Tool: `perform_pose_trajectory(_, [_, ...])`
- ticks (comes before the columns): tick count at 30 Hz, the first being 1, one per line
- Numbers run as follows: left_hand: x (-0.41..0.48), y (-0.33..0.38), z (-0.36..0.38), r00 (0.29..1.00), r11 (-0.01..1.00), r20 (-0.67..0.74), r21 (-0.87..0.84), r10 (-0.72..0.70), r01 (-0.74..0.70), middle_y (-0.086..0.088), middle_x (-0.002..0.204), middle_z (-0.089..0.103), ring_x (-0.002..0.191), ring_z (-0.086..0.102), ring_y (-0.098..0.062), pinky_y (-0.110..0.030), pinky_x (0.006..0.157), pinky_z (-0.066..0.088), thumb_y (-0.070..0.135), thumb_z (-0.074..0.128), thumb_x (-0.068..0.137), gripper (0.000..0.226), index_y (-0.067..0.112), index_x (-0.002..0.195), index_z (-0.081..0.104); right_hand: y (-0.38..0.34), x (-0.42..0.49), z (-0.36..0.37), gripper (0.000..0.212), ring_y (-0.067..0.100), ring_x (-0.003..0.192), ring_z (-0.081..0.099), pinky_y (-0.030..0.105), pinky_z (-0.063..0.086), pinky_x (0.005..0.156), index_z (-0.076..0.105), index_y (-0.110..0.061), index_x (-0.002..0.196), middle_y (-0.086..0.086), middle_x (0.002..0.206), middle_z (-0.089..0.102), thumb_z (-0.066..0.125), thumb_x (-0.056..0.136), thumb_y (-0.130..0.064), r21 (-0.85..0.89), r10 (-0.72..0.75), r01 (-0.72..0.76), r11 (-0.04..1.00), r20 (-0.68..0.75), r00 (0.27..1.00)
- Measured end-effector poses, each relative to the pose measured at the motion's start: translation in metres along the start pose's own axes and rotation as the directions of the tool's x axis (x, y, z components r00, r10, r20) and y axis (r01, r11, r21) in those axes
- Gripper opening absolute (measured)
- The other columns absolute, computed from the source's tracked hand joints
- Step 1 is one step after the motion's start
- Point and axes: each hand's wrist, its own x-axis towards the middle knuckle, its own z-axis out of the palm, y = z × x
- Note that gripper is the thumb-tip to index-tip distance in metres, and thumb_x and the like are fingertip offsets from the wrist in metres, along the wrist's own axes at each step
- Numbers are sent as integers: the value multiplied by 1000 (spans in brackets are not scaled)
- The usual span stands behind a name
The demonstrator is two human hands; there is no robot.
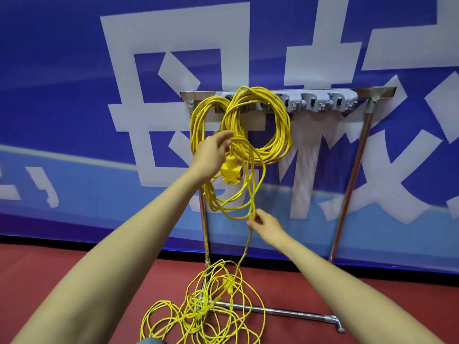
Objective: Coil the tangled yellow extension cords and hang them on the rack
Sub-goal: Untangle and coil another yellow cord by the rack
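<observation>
Tangled cord [203, 311] rises vertically into pinching right grip [263, 225]; left grip [213, 152] clasps hanging loops [223, 206].

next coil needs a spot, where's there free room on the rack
The grey hooks at the right end are bare, and the gap below them, between the hung coils and the right post, is open. The left end is crowded with coils, and the tangle covers the floor by the left post.
</observation>
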Motion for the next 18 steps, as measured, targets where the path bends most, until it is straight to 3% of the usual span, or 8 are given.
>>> perform_pose_trajectory(3, [-6,-7,-4,999,999,-26,-41,-28,27,-2,112,61,99,61,-13,-8,67,44,13,41,104,34,15,135,53,11,-6,9,25,5,61,57,16,44,61,42,-19,76,4,72,59,51,95,-6,132,115,-122,984,59,992])
perform_pose_trajectory(6, [-21,-25,-9,999,999,19,-17,-30,30,1,98,58,74,58,1,-6,57,41,7,40,103,34,20,132,52,8,-1,-11,23,10,49,59,23,49,53,37,-18,79,9,66,58,49,97,-11,315,249,-221,923,-50,967])
perform_pose_trajectory(8, [-33,-40,-9,997,997,69,66,-34,29,0,94,58,66,54,2,-7,54,38,2,40,100,31,19,119,58,-5,9,-41,22,11,41,55,31,48,53,41,-16,77,11,61,54,51,96,-10,348,212,-134,928,-196,957])
perform_pose_trajectory(10, [-45,-58,-1,989,987,133,156,-66,45,1,96,61,78,58,-7,-12,60,39,-2,40,98,32,20,105,62,-34,17,-73,19,7,39,49,29,42,52,50,-17,76,7,57,51,54,95,-14,263,103,-5,965,-360,927])
perform_pose_trajectory(12, [-57,-71,12,979,974,174,219,-104,65,-4,103,66,91,59,-19,-27,74,44,-5,40,94,39,25,97,64,-68,21,-97,15,9,52,47,27,38,55,59,-20,78,1,61,52,58,92,-23,115,-65,129,985,-443,894])
perform_pose_trajectory(15, [-68,-73,39,963,965,229,249,-143,84,-13,88,60,84,60,-35,-40,74,47,-7,37,88,49,33,85,65,-109,20,-103,12,8,54,46,17,37,51,62,-17,82,-3,62,54,61,91,-24,2,-169,179,984,-320,932])
perform_pose_trajectory(16, [-71,-70,51,955,965,241,238,-170,112,-9,76,54,76,59,-37,-39,68,45,-5,37,89,46,30,87,66,-116,19,-99,13,8,48,45,16,37,45,60,-14,83,-1,59,52,60,92,-23,34,-128,141,989,-250,960])
perform_pose_trajectory(18, [-77,-58,74,940,969,273,195,-204,153,-1,68,47,61,55,-25,-34,59,39,3,43,91,32,19,98,70,-124,14,-89,14,7,39,47,17,40,39,56,-10,87,3,59,52,57,94,-21,165,-10,37,986,-163,987])
